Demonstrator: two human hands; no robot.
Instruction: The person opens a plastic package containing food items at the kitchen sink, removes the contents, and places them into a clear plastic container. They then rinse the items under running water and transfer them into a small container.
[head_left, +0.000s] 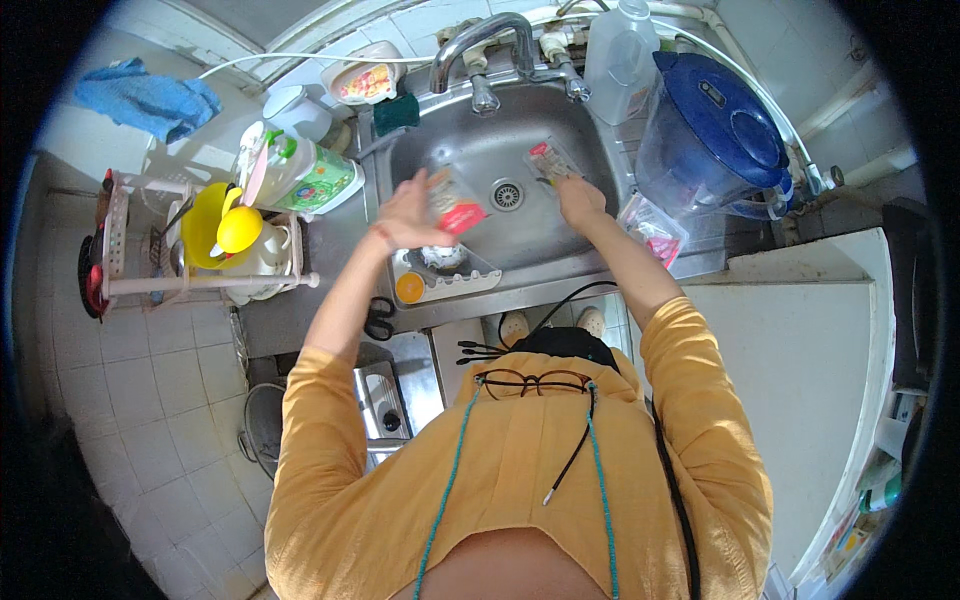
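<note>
My left hand (411, 214) is over the left side of the steel sink (480, 135), blurred by motion. Between its thumb and fingers is a clear plastic packet with a red label (459, 214); blur hides the exact grip. On the sink's right side, my right hand (583, 201) pinches a similar clear packet with a red label (551, 159). The round drain (507, 194) lies between both hands. Below my left hand sits a white corner strainer (469, 283) holding an orange citrus piece (410, 287) and a crumpled white item (444, 257).
Another packet (652, 229) lies on the right drainboard, beside a blue-lidded filter jug (712, 135) and a translucent plastic jug (621, 64). The chrome faucet (484, 37) arches over the back. At left stand a detergent bottle (319, 176) and dish rack (210, 281); black-handled scissors (379, 319) lie near the front edge.
</note>
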